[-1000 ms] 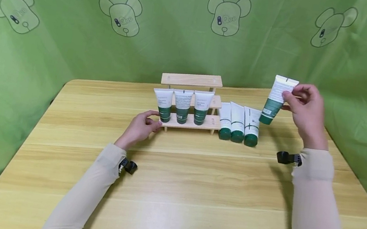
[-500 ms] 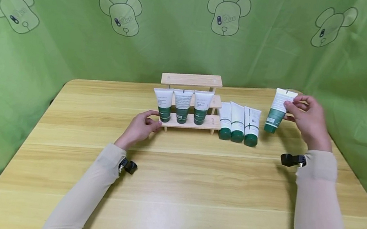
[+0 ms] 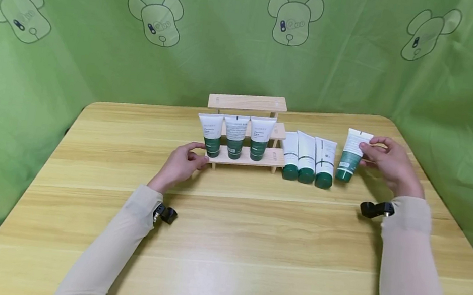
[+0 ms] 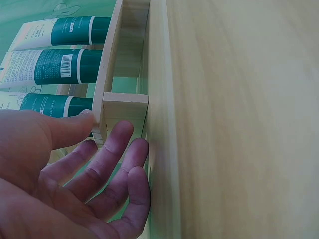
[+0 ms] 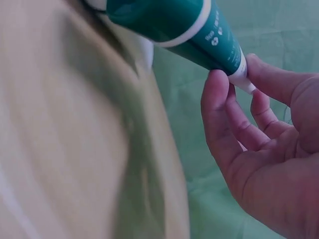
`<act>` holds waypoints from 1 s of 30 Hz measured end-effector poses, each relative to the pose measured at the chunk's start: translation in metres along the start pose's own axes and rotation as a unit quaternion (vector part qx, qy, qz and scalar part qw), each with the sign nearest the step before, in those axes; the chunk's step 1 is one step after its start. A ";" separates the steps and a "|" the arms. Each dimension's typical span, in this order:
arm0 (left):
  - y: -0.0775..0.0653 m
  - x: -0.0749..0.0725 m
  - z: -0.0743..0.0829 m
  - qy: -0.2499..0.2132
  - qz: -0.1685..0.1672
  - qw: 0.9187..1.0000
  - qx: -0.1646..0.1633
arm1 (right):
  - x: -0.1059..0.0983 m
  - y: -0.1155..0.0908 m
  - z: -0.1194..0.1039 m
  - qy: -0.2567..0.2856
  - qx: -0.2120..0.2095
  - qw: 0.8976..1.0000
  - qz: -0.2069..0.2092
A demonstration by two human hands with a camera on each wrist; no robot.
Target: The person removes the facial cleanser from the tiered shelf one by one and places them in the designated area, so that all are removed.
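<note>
With thumb and fingertips my right hand [image 3: 392, 163] pinches a white and green squeeze tube [image 3: 352, 157] near its flat white end, cap downward and tilted, close to the table. My left hand [image 3: 181, 163] holds the left corner of the lowest step of a three-tier wooden display rack [image 3: 250, 102]; the left wrist view shows the thumb [image 4: 75, 127] on the step's edge and fingers below it. Three tubes [image 3: 235, 137] stand on their caps along that step. Three more tubes [image 3: 307, 158] lie side by side on the table right of the rack, caps toward me.
A light wooden table [image 3: 221, 247] spreads under everything. Green cloth [image 3: 218, 22] printed with bear heads hangs behind it and at both sides. The rack's two upper tiers rise behind the standing tubes.
My right hand has lowered the pinched tube toward the table, and it now hangs just right of the lying tubes. My left hand and the rack have stayed put.
</note>
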State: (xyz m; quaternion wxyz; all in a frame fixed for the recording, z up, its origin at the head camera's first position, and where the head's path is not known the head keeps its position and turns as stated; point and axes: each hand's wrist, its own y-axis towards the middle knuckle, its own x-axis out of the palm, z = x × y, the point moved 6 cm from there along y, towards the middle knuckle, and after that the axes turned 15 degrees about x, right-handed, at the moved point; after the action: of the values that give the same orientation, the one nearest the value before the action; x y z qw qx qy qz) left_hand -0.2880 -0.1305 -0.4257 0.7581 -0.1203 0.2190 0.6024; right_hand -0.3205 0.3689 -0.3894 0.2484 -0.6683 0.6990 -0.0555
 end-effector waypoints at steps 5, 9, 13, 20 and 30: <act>0.000 0.000 0.000 0.001 0.000 1.000 0.002 | 0.001 0.008 0.012 -0.018 0.017 1.000 -0.015; 0.000 0.000 0.000 0.002 0.001 1.000 0.005 | 0.004 0.014 0.021 -0.006 0.032 0.999 -0.028; 0.000 0.000 0.000 0.001 0.000 1.000 0.004 | 0.006 0.018 0.028 0.002 0.046 0.998 -0.034; 0.001 0.000 0.001 -0.008 0.000 1.000 0.002 | 0.010 0.023 0.036 0.014 0.070 0.996 -0.050; 0.000 -0.001 0.000 -0.007 -0.003 1.000 -0.005 | 0.010 0.025 0.040 0.001 0.082 0.995 -0.049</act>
State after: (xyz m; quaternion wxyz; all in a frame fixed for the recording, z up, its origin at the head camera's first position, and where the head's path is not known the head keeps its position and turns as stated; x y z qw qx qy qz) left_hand -0.2883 -0.1311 -0.4256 0.7605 -0.1208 0.2103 0.6023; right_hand -0.3262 0.3716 -0.4371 0.2981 -0.6793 0.6588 -0.1254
